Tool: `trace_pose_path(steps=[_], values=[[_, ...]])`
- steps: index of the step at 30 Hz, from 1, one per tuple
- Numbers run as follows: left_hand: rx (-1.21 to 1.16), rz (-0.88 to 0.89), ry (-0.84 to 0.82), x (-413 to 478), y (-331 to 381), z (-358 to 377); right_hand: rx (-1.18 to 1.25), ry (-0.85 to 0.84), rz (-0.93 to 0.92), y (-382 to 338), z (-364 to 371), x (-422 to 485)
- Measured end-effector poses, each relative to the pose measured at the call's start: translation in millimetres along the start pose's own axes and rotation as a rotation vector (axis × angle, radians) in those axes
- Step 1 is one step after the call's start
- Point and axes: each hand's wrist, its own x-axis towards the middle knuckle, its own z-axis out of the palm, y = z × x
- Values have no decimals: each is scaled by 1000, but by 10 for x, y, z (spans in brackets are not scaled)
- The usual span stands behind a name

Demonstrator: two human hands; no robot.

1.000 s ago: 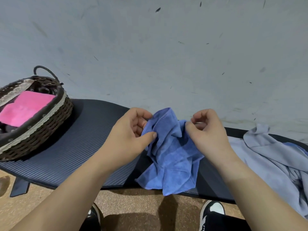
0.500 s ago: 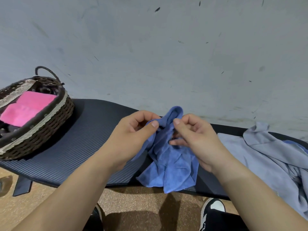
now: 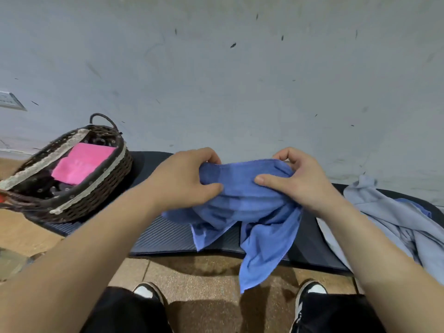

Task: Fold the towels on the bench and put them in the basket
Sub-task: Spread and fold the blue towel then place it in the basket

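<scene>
A crumpled blue towel (image 3: 242,205) is held up over the dark ribbed bench (image 3: 163,239). My left hand (image 3: 185,179) grips its upper left edge, thumb on the front. My right hand (image 3: 298,179) grips the upper right edge the same way. The cloth stretches between both hands, and two loose corners hang down past the bench's front edge. A dark wicker basket (image 3: 96,198) stands on the bench's left end with a folded pink towel (image 3: 81,162) inside. A pale grey-blue towel (image 3: 394,219) lies rumpled on the bench's right end.
A grey scuffed wall (image 3: 228,80) rises right behind the bench. Below the front edge are a tan speckled floor (image 3: 206,280), my two black-and-white shoes (image 3: 149,292) and dark trouser legs. A wall socket (image 3: 9,99) sits at the far left.
My hands moved apart along the towel's top edge and lifted it, so the bunched cloth now spreads between them. The view tilted down, showing my feet and more of the basket.
</scene>
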Motion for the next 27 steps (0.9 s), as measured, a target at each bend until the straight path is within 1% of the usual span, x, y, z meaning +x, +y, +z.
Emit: trace_pose_path(steps=[2,4,6,8,9,10,12,14,15,16,18,20,22,23,25,27], values=[[150,24,-40,-9,-4,-218,-89,-69,-9,-67,-139,35],[233,33,-1,13,8,-383,-194,-154,8,-130,-268,73],[299,5,91,61,38,-540,-448,-251,43,-157,-334,132],[363,-31,173,142,75,-702,-748,-253,85,-143,-324,197],[400,-29,219,186,85,-787,-833,-200,123,-155,-317,212],[440,-15,276,221,95,-876,-856,-120,146,-178,-321,227],[501,13,396,270,70,-1052,-752,109,129,-272,-351,239],[528,12,455,269,-12,-1168,-589,323,44,-418,-352,215],[530,10,452,234,-51,-1195,-544,378,-6,-484,-322,182],[530,-3,435,183,-104,-1187,-535,377,-50,-517,-279,140],[523,-43,376,26,-202,-1099,-619,266,-120,-446,-163,32],[512,-81,273,-166,-343,-904,-833,106,-162,-230,-73,-62],[492,-81,123,-343,-510,-625,-1057,-85,-165,15,7,-144],[478,-86,35,-419,-623,-459,-1152,-200,-131,117,64,-195],[500,-143,-160,-560,-832,-123,-1246,-419,-10,292,208,-272],[487,-189,-318,-680,-1006,162,-1290,-555,100,416,333,-325]])
